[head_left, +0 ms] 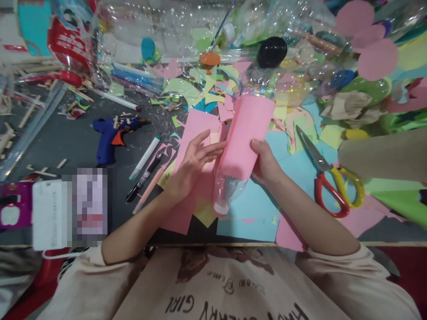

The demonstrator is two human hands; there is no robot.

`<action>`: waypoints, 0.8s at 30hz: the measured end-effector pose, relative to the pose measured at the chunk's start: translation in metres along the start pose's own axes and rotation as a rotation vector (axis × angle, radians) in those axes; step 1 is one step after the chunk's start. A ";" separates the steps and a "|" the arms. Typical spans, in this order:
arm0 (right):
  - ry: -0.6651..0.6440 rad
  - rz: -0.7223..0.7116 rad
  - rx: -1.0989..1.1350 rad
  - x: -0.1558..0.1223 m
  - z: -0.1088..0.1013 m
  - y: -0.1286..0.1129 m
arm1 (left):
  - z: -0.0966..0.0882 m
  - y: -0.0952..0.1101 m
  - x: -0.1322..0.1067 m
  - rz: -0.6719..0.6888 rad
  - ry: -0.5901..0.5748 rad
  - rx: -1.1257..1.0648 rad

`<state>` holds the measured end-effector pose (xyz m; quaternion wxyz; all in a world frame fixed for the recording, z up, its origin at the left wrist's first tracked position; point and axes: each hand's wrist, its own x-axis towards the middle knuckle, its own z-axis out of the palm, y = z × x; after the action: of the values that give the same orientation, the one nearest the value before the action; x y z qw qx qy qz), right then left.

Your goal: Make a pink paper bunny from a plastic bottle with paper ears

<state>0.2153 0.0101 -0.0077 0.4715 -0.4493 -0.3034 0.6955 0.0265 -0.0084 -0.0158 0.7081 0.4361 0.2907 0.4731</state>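
A clear plastic bottle (230, 189) with a white cap lies tilted in front of me, its neck toward my body. Pink paper (245, 138) is wrapped round its middle. My right hand (265, 162) grips the wrapped bottle from the right, thumb on top of the paper and the other fingers hidden beneath. On the other side, my left hand (196, 164) has its fingers stretched out, their tips close to or touching the paper's left edge. Below it lies a flat pink sheet (185, 204), with light blue paper (260, 213) under the bottle.
Scissors (322, 166) with red and yellow handles lie open at the right. A blue glue gun (110, 133) and several pens (145, 158) are at the left. Paper scraps (187, 89), plastic bottles (150, 26) and a black balloon-like object (271, 52) crowd the far side.
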 end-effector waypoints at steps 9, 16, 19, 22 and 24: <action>0.057 0.019 0.016 -0.001 0.000 -0.002 | -0.004 0.006 -0.002 0.152 0.131 0.280; 0.051 0.007 0.048 0.001 0.000 0.001 | -0.003 0.000 -0.009 0.036 0.173 0.402; 0.074 -0.007 0.057 0.001 0.000 0.002 | -0.004 -0.003 -0.014 0.035 0.197 0.442; 0.079 -0.017 0.063 0.001 0.000 0.002 | -0.004 -0.004 -0.015 0.072 0.209 0.480; 0.069 -0.012 0.061 0.001 -0.001 0.003 | -0.004 -0.004 -0.015 0.105 0.203 0.515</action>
<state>0.2148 0.0104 -0.0108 0.4993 -0.4565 -0.2684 0.6857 0.0186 -0.0215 -0.0210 0.5158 0.5664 0.4478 0.4611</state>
